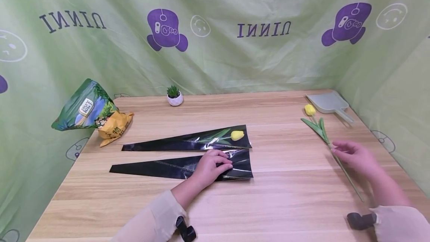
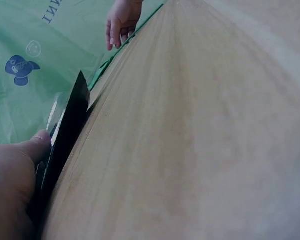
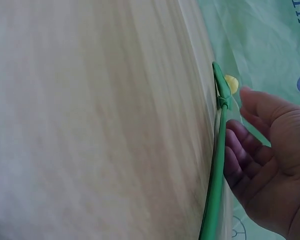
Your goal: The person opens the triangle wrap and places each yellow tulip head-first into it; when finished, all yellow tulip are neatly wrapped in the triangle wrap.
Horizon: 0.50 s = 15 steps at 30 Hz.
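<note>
Two black flower wrapping sleeves lie side by side on the table. A yellow artificial tulip [image 1: 237,135] with green leaves is inside the far sleeve [image 1: 161,143]. My left hand [image 1: 211,165] rests on the near sleeve [image 1: 144,168], close to its wide end; the left wrist view shows the thumb [image 2: 40,140] against the sleeve's clear film. To the right lies another yellow tulip [image 1: 309,110], its long green stem [image 1: 346,174] slanting toward me. My right hand [image 1: 352,156] is beside that stem, fingers loosely bent, with thumb and fingers apart in the right wrist view.
A green and yellow printed bag [image 1: 90,107] stands at the table's left edge. At the back sits a small potted succulent [image 1: 174,97]. A pale dustpan [image 1: 327,102] lies at the back right corner. Green printed curtains [image 1: 215,55] enclose the table [image 1: 268,204].
</note>
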Available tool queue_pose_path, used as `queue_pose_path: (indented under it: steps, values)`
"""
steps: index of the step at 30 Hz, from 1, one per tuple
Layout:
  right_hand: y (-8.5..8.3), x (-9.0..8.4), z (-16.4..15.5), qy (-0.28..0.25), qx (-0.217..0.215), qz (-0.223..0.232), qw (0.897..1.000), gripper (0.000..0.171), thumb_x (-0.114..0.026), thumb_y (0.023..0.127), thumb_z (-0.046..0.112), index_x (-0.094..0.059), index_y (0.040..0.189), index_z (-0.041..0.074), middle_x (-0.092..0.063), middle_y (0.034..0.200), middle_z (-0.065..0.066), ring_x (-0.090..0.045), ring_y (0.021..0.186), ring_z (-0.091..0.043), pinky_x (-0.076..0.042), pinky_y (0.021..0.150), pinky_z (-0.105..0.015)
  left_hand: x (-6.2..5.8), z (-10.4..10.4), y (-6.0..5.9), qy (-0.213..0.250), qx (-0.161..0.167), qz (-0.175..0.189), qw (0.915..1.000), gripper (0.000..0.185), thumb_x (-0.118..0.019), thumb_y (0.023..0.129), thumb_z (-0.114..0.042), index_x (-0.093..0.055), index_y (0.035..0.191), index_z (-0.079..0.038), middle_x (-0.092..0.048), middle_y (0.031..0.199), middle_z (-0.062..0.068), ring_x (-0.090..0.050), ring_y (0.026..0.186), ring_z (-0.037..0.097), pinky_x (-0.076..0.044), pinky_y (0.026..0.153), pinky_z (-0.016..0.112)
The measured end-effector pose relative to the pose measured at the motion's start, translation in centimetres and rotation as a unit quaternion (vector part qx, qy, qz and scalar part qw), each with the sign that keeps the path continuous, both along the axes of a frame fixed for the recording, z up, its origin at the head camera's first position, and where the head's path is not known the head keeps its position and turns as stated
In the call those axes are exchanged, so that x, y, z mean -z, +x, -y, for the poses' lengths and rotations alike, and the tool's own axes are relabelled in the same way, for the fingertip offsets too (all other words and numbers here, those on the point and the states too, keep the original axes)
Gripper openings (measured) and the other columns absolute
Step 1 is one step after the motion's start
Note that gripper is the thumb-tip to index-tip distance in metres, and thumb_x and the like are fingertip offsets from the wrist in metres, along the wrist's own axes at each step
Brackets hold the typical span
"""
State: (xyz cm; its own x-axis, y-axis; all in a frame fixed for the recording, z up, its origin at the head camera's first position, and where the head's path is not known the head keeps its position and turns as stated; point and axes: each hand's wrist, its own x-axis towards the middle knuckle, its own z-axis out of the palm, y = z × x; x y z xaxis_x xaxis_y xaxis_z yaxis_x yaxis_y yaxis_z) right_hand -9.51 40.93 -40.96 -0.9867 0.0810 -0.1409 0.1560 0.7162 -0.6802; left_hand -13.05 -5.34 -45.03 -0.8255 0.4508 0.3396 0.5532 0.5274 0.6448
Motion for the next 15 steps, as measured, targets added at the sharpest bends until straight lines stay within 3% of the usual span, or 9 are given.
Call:
queue_pose_path:
  steps: [4,9,15]
  values:
    - [-0.17,-0.03,0.24,0.053,-0.018,0.007,0.998,0.061,-0.062,0.096,0.034,-0.047,0.136,-0.010,-0.066,0.111,-0.027,-0.053,0.081,0.006,-0.049,0.069,-0.022,-0.01,-0.02,-0.02,0.029,-0.001,0.012,0.9995,0.010,-0.076,0.084,-0.019,-0.079,0.090,-0.012,-0.076,0.101,0.001,-0.067,0.102,0.018,-0.051,0.094,0.031]
    - [-0.48,-0.02,0.47,0.076,-0.020,0.017,0.997,0.067,-0.065,0.094,0.037,-0.045,0.138,-0.009,-0.065,0.109,-0.027,-0.059,0.088,-0.012,-0.046,0.075,-0.031,-0.12,-0.07,0.16,0.046,-0.013,0.025,0.9985,0.010,-0.075,0.085,-0.020,-0.079,0.092,-0.013,-0.077,0.095,0.001,-0.071,0.097,0.018,-0.054,0.090,0.031]
    - [-0.82,0.13,0.43,0.090,-0.014,0.019,0.996,0.064,-0.065,0.094,0.033,-0.045,0.136,-0.011,-0.066,0.102,-0.023,-0.058,0.086,-0.015,-0.043,0.074,-0.032,-0.39,-0.15,0.45,0.041,-0.030,0.028,0.9983,0.011,-0.074,0.087,-0.021,-0.079,0.093,-0.014,-0.077,0.094,0.000,-0.071,0.095,0.019,-0.055,0.087,0.032]
